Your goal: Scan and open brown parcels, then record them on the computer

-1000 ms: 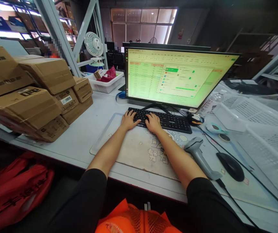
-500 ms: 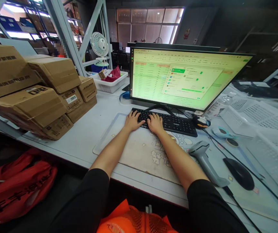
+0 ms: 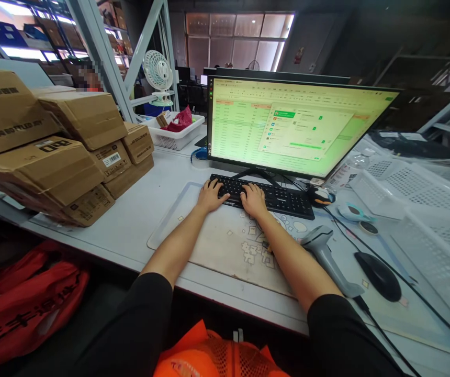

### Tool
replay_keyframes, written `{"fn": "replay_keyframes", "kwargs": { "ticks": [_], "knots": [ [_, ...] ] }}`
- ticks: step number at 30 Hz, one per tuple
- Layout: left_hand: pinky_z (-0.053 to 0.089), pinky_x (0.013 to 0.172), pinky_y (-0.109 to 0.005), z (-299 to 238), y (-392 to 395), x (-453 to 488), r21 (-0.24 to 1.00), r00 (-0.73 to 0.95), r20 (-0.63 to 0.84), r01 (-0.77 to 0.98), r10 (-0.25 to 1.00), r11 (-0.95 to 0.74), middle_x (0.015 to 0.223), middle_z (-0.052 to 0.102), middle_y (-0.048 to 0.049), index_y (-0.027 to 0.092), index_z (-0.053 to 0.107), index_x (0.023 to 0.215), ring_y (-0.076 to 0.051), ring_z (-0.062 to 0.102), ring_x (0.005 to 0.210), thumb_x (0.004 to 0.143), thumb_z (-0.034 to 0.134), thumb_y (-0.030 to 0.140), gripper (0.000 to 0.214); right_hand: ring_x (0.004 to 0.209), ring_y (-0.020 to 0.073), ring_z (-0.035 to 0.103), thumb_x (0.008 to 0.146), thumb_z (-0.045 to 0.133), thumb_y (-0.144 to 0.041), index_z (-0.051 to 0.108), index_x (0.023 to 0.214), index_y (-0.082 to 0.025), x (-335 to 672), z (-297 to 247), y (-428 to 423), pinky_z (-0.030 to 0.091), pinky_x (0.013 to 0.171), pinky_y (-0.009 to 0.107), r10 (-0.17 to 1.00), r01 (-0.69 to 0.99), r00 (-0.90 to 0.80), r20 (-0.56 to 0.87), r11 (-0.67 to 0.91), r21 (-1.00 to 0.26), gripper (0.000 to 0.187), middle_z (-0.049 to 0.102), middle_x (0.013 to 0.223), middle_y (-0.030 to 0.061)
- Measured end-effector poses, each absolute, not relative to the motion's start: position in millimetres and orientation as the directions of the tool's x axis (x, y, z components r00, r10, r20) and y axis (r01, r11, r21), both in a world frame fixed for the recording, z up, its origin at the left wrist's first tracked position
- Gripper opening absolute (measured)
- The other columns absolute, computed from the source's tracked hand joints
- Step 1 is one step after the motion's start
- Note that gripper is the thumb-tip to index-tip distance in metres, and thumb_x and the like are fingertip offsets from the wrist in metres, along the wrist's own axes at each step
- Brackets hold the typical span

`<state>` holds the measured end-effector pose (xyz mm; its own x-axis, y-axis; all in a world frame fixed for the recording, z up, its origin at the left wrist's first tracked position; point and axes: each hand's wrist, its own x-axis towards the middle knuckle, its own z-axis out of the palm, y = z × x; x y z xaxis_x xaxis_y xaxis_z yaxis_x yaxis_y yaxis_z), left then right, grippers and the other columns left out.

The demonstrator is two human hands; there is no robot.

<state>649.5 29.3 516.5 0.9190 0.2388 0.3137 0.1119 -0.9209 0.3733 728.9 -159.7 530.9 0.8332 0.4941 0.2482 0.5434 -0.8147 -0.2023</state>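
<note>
Both hands rest on a black keyboard [image 3: 288, 201] in front of a monitor [image 3: 240, 125]. My left hand [image 3: 210, 197] lies over the keyboard's left end, its fingers spread on the keys and its thumb reaching right. My right hand [image 3: 254, 200] is a little to the right, fingers apart and curved over the middle keys. Neither hand holds anything. The monitor shows a greenish spreadsheet with a chat window over it. Under my forearms lies a pale desk mat [image 3: 217, 246] with cartoon prints. A grey barcode scanner [image 3: 330, 262] lies right of my right forearm.
Stacked cardboard boxes [image 3: 40, 167] fill the left of the desk. A white basket [image 3: 178, 133] and a small fan [image 3: 157, 70] stand behind. On the right are a black mouse [image 3: 378, 276], cables, a penguin figure [image 3: 321, 195], a tape roll [image 3: 368, 228] and white plastic baskets [image 3: 437, 235].
The view has shifted slightly, so the scene sits a little further left. My right hand has moved slightly right over the keys, away from my left hand.
</note>
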Motion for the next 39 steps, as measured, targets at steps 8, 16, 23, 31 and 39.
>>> {"fn": "replay_keyframes", "kwargs": {
  "ticks": [8,16,23,31,39],
  "knots": [
    [0.037,0.128,-0.055,515,28,651,0.369,0.924,0.307,0.104,0.226,-0.924,0.170,0.044,-0.0111,0.020,0.064,0.144,-0.038,0.035,0.158,0.101,0.060,0.058,0.057,0.159,0.0349,0.034,0.105,0.037,-0.039,0.061,0.151,-0.028,727,527,-166,0.027,0.128,0.063,0.521,0.562,0.823,0.228,-0.806,-0.186,0.054,0.045,0.171,0.0114],
    [0.038,0.128,-0.053,515,28,650,0.373,0.920,0.317,0.104,0.232,-0.922,0.169,0.046,-0.0117,0.020,0.061,0.147,-0.038,0.035,0.158,0.101,0.062,0.057,0.060,0.160,0.0385,0.031,0.106,0.033,-0.041,0.065,0.144,-0.020,733,527,-164,0.024,0.127,0.069,0.443,0.492,0.863,0.244,-0.846,-0.204,0.055,0.043,0.170,0.0172],
    [0.039,0.127,-0.049,513,30,652,0.397,0.907,0.340,0.101,0.249,-0.912,0.165,0.051,-0.0121,0.019,0.061,0.145,-0.036,0.038,0.155,0.101,0.063,0.056,0.057,0.158,0.0346,0.036,0.103,0.035,-0.034,0.064,0.143,-0.018,729,530,-163,0.028,0.128,0.062,0.458,0.522,0.843,0.281,-0.823,-0.224,0.052,0.049,0.167,0.0176],
    [0.045,0.123,-0.049,521,29,647,0.414,0.883,0.336,0.174,0.328,-0.894,0.160,0.055,-0.0124,0.020,0.065,0.137,-0.035,0.042,0.151,0.100,0.063,0.054,0.051,0.157,0.0325,0.037,0.098,0.042,-0.031,0.073,0.128,-0.021,719,526,-167,0.028,0.129,0.059,0.547,0.608,0.789,0.280,-0.762,-0.223,0.045,0.053,0.165,0.0126],
    [0.041,0.126,-0.048,520,30,649,0.388,0.887,0.336,0.177,0.318,-0.904,0.159,0.056,-0.0132,0.018,0.068,0.132,-0.034,0.042,0.151,0.100,0.061,0.054,0.048,0.152,0.0344,0.042,0.097,0.037,-0.028,0.068,0.136,-0.016,736,527,-170,0.033,0.125,0.058,0.458,0.541,0.831,0.317,-0.797,-0.267,0.051,0.056,0.160,0.0165]
  ]
}}
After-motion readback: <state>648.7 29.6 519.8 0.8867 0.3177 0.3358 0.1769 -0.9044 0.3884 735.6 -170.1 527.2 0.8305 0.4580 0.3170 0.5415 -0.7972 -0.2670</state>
